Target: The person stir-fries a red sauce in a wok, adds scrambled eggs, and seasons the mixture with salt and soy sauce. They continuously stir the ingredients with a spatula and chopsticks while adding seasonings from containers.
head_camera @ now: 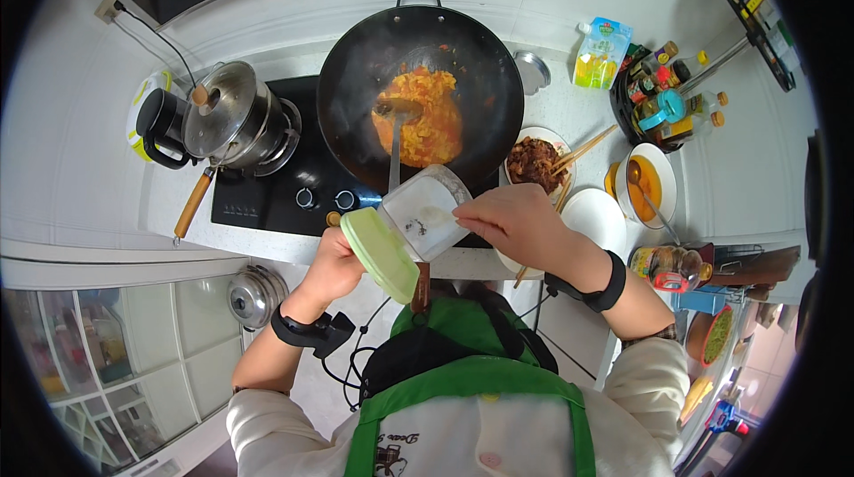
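Note:
My left hand (335,265) grips a clear plastic container (434,203) with a light green lid (380,255) hinged open. White grains and a few dark specks lie inside. My right hand (517,220) has its thumb and fingers pinched together at the container's right rim; whether a pinch of grains is between them, I cannot tell. Beyond stands a large black wok (487,76) holding a steaming orange-yellow mixture (430,136), which looks like egg and tomato. A metal spatula (395,150) rests in it, its wooden handle pointing towards me.
A lidded steel pot (233,110) sits on the left burner. To the right are a plate of dark meat (534,160) with chopsticks, a white plate (597,217), a bowl of orange liquid (657,193) with a spoon, a spouted pouch (602,53) and a rack of bottles (620,110).

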### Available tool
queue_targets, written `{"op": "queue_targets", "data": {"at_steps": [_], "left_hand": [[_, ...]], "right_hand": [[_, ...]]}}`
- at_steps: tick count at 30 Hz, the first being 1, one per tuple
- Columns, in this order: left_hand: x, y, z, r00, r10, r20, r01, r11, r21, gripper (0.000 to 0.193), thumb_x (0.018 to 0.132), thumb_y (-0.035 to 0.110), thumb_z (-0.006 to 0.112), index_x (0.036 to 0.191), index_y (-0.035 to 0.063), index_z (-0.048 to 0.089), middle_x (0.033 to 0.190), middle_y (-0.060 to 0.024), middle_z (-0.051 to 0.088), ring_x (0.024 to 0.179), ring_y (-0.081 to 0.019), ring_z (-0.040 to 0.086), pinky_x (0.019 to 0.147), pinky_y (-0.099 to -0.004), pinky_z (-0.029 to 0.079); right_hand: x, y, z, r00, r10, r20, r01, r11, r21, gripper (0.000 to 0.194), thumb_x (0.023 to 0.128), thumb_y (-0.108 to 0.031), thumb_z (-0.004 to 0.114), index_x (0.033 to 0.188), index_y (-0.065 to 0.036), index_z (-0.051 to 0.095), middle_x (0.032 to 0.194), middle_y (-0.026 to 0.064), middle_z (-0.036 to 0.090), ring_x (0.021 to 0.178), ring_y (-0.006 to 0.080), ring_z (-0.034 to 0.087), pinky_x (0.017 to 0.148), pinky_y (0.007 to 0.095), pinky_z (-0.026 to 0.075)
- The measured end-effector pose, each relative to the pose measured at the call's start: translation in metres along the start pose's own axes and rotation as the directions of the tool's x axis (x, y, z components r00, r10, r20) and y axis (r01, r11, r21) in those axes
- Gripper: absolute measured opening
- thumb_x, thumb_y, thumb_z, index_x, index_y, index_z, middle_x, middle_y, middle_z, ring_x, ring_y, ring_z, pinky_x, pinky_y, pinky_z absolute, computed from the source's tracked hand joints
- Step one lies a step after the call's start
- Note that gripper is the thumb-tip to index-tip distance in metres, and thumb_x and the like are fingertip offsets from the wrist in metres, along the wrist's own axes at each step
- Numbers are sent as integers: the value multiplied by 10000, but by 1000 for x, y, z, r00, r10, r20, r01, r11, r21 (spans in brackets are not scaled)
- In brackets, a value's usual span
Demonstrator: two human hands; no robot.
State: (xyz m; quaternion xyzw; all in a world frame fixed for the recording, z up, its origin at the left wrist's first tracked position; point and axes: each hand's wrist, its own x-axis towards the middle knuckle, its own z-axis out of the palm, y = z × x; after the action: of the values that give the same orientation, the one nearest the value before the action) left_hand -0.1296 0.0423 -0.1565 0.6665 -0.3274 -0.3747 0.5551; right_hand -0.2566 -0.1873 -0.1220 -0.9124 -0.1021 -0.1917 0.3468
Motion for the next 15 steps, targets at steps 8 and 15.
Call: {"op": "queue_targets", "data": {"at_steps": [8, 15], "left_hand": [[-1, -7, -9, 998, -69, -15, 66, 991, -112, 318, 751, 82, 666, 1043, 18, 558, 994, -76, 598, 873, -154, 581, 753, -301, 481], [-1, 3, -9, 996, 28, -82, -27, 1000, 12, 97, 775, -36, 580, 855, -6, 625, 820, -6, 617, 742, -76, 545, 660, -226, 447]], "right_hand": [[11, -8, 11, 961, -208, 184, 248, 940, -233, 372, 587, -62, 627, 948, 0, 563, 739, 37, 539, 606, 190, 545, 501, 287, 453], [11, 4, 26, 969, -208, 136, 225, 966, -128, 318, 608, -44, 617, 921, -17, 571, 691, 59, 535, 615, 202, 562, 503, 298, 458]]}}
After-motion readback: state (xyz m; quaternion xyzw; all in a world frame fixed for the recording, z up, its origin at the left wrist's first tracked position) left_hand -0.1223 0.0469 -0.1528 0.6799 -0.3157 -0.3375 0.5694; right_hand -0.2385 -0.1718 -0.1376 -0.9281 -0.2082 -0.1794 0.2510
